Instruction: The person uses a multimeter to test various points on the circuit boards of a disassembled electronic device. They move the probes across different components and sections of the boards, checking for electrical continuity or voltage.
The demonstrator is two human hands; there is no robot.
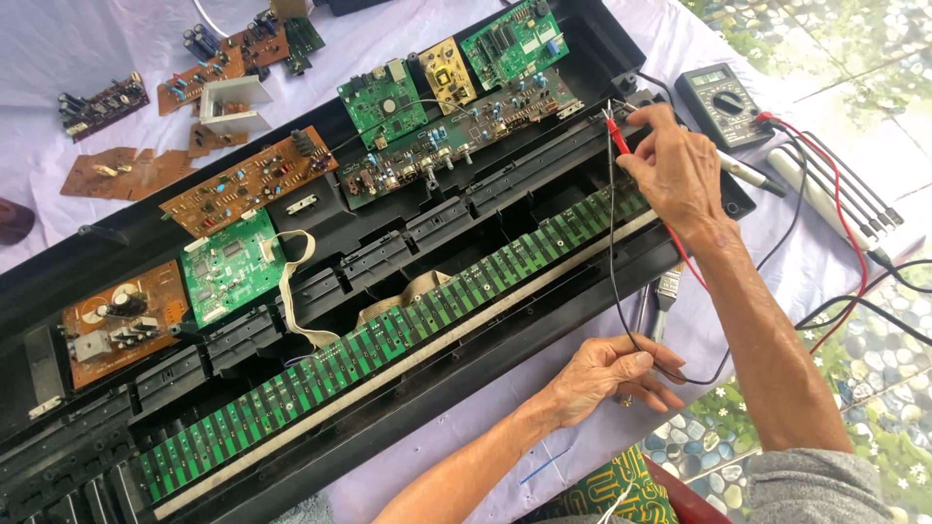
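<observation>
- Two hands are in view over an opened black keyboard case (pixel 320 228) that runs from lower left to upper right of the frame.
- The right hand (pixel 680 170), in the upper right, is closed around a red probe (pixel 618 136), with the tip set at the case's upper right end.
- The left hand (pixel 607 376), lower centre-right, pinches a black lead (pixel 614 262) between thumb and fingers; the lead runs up toward the right hand.
- A long green contact strip (pixel 388 335) lies along the case's near edge, passing just under the right hand.
- A black multimeter (pixel 723 102) sits on the counter (pixel 58 44) at upper right, near the right hand, with red and black leads trailing off to the right.
- Green, brown and yellow circuit boards (pixel 248 180) lie inside the case and on the white cloth at upper left.
</observation>
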